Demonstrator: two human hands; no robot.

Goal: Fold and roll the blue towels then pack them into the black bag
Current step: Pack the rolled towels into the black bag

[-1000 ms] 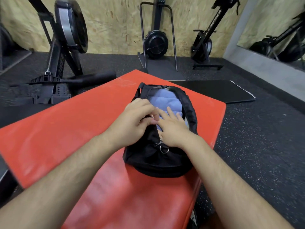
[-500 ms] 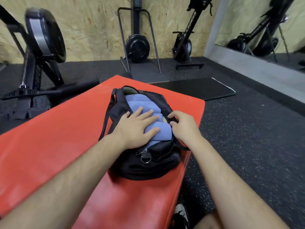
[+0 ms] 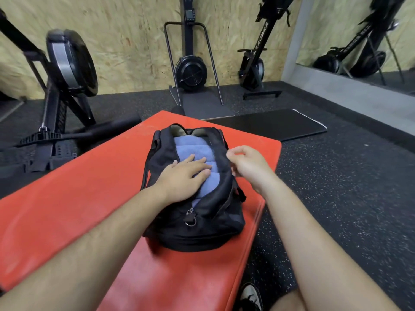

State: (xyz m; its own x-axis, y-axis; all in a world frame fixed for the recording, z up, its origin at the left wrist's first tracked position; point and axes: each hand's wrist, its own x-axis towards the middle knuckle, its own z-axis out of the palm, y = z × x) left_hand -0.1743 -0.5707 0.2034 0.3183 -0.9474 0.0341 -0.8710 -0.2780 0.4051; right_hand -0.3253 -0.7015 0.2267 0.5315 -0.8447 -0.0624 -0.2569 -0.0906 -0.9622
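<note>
Reaches forward with both bare forearms. Rests left hand (image 3: 186,176) flat, palm down, fingers straight and slightly spread, on towels (image 3: 190,149). Holds right hand (image 3: 249,164) just alongside, fingers curled, thumb at rim of bag (image 3: 202,227); blurred, so cannot tell whether gripping.

Pad: red mat (image 3: 67,209) on speckled floor (image 3: 348,198);
Machines: black rowers (image 3: 190,72) against chipboard wall (image 3: 134,41);
Beyond: black floor mat (image 3: 269,126); mirror (image 3: 359,30)
</note>
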